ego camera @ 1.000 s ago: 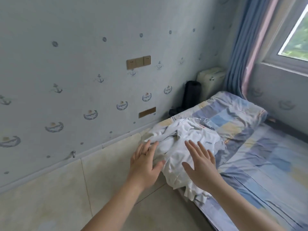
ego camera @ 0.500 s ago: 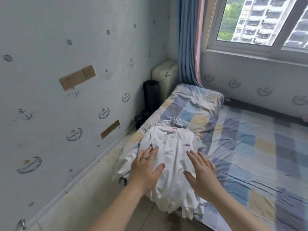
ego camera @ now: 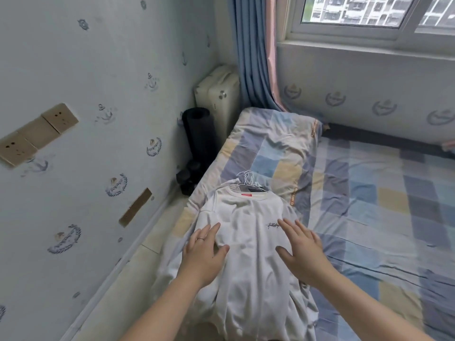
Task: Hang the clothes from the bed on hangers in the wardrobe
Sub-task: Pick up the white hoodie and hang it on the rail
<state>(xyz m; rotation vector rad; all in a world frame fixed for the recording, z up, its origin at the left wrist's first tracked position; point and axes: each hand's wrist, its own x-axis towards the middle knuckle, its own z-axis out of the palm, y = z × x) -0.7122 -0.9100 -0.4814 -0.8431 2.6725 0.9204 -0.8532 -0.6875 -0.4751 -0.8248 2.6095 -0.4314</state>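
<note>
A white T-shirt (ego camera: 248,242) with a red neck label and a small black chest print lies face up on top of a pile of white clothes at the left edge of the bed (ego camera: 369,217). Thin white wire hangers (ego camera: 248,180) stick out above its collar. My left hand (ego camera: 205,252), wearing a ring, hovers with fingers spread over the shirt's left side. Over the shirt's right side my right hand (ego camera: 301,249) is spread flat too. Neither hand holds anything. No wardrobe is in view.
A checked blue, yellow and grey sheet covers the bed, with a matching pillow (ego camera: 275,148) above the pile. A black roll (ego camera: 199,134) and a cream case (ego camera: 219,94) stand in the corner by the blue curtain (ego camera: 253,52). The wall runs along the left.
The view has swung right and down onto the bed, so the shirt now lies straight ahead. Both hands stay spread over the shirt, and the window has come into view.
</note>
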